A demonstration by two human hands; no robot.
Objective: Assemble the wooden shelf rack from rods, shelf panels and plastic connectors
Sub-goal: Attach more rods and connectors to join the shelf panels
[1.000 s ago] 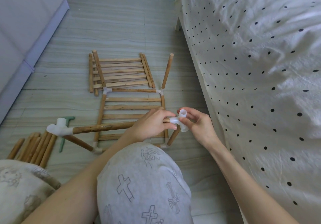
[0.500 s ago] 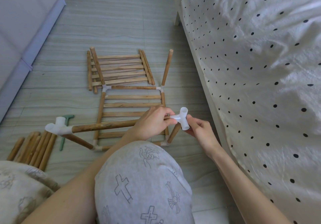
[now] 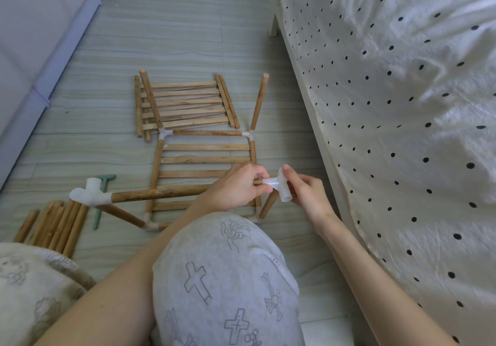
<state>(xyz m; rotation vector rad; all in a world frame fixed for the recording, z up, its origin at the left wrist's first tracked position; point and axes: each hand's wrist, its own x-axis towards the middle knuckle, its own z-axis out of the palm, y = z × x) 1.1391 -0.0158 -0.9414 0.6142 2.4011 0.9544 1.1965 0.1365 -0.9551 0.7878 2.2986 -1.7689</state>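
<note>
Two hands meet over the shelf frame [image 3: 204,158] on the floor; bed edge [image 3: 316,120] runs close on its right, cabinet [image 3: 40,50] well apart on its left, bare floor beyond. Left hand [image 3: 236,187] grips the rod [image 3: 158,193], fingers curled round its right end. Right hand [image 3: 308,192] pinches the translucent white connector [image 3: 279,184] seated on that end. Rod's other end carries a second white connector [image 3: 90,194]; loose rods [image 3: 53,225] lie left of the frame

No words, labels, brands or numbers can be read. The only marks are outline drawings of crosses on the grey trousers [image 3: 225,278] and black dots on the bedsheet [image 3: 402,104].
</note>
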